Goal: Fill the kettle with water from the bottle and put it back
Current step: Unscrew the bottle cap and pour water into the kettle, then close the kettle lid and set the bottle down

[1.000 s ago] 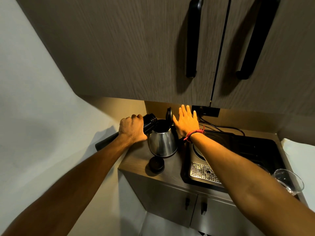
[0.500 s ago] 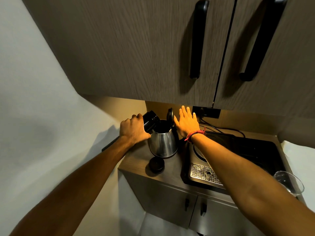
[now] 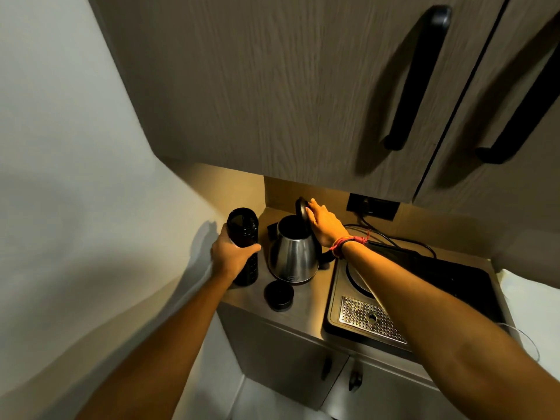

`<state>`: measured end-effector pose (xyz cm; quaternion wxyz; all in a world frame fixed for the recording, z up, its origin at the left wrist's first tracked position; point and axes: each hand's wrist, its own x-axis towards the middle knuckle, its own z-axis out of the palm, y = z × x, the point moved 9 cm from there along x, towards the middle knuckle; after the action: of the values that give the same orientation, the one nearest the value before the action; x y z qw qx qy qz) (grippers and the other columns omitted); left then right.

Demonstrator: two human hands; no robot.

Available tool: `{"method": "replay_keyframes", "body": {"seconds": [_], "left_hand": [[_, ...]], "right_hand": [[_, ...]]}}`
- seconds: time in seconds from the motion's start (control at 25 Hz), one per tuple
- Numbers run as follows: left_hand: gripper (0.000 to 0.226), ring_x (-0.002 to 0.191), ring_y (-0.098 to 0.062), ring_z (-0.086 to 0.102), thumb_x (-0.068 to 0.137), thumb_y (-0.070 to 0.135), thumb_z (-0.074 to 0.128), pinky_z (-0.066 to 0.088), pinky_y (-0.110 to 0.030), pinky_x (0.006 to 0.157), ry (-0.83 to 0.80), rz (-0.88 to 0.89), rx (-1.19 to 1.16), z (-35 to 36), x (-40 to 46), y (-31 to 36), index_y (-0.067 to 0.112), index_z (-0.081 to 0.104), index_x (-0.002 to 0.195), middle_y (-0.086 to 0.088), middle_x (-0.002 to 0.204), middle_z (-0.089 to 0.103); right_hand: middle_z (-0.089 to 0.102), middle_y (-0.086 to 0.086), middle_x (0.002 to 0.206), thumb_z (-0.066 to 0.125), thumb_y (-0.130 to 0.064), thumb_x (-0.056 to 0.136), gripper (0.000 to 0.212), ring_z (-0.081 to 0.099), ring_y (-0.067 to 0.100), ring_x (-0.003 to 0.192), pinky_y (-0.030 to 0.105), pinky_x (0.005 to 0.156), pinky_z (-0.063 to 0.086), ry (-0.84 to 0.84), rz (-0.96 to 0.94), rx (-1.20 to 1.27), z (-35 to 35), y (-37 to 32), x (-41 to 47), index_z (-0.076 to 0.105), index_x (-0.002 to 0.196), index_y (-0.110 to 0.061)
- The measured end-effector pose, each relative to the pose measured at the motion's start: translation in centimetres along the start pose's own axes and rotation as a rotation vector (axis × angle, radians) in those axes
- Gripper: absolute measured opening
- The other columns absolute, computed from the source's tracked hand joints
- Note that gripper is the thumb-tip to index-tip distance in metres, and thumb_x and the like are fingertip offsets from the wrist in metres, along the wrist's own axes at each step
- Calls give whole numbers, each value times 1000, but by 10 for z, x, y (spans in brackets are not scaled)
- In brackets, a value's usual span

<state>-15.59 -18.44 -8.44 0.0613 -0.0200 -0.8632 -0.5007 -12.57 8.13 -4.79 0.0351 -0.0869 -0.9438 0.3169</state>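
Observation:
A steel kettle (image 3: 293,258) stands on the counter with its black lid (image 3: 301,209) swung up and its mouth uncovered. My right hand (image 3: 324,223) rests behind the lid, fingers touching it. Left of the kettle, my left hand (image 3: 231,256) grips a dark bottle (image 3: 244,234) that stands upright, uncapped, its base at counter level. The bottle's black cap (image 3: 279,295) lies on the counter in front of the kettle.
A dark tray with a perforated metal drain (image 3: 371,319) and a round plate fills the counter to the right, cables running to a wall socket (image 3: 372,206). Overhead cabinet doors with black handles (image 3: 416,77) hang low. A wall closes the left side.
The bottle has gone from tilted over the kettle's mouth to upright beside the kettle. My right hand has shifted from flat behind the kettle onto the raised lid.

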Motion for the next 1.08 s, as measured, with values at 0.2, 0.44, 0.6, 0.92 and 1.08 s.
{"method": "replay_keyframes", "body": {"seconds": [0.2, 0.44, 0.6, 0.92, 1.08], "left_hand": [[87, 115, -26, 63, 56, 48, 92, 56, -44, 95, -20, 80, -84, -15, 14, 8, 26, 50, 128, -2, 125, 65], [61, 122, -25, 55, 95, 47, 57, 50, -37, 100, 81, 740, 454, -6, -15, 145, 15, 42, 145, -12, 138, 55], [75, 152, -27, 15, 101, 46, 45, 25, -45, 121, -304, 733, 745, 92, -39, 128, 7, 14, 158, -12, 166, 12], [110, 154, -27, -7, 87, 57, 61, 3, -56, 123, -601, 390, 839, 122, -18, 61, 14, -11, 158, -8, 167, -12], [109, 154, -27, -7, 88, 52, 64, 6, -51, 124, -611, 411, 847, 109, -18, 70, 10, -8, 158, -10, 167, -9]], "right_hand": [[19, 4, 163, 24, -50, 100, 59, 22, 30, 148, 65, 115, 11, -40, 32, -252, 28, -2, 3, 29, 149, -18], [6, -3, 165, 15, -52, 100, 62, 3, 27, 153, 58, 120, 1, -12, -37, -325, 34, 3, -7, 12, 155, -25], [-4, -6, 165, 15, -49, 100, 59, -6, 26, 153, 61, 119, -4, -8, -84, -373, 37, 7, -12, 4, 155, -31], [-10, -1, 165, 13, -50, 100, 55, -11, 28, 152, 62, 115, -11, -33, 16, -470, 34, 6, -12, 7, 153, -36], [-2, 5, 165, 19, -45, 101, 56, -1, 32, 152, 62, 118, 2, -4, -61, -566, 31, -12, -21, 14, 154, -28]]}}
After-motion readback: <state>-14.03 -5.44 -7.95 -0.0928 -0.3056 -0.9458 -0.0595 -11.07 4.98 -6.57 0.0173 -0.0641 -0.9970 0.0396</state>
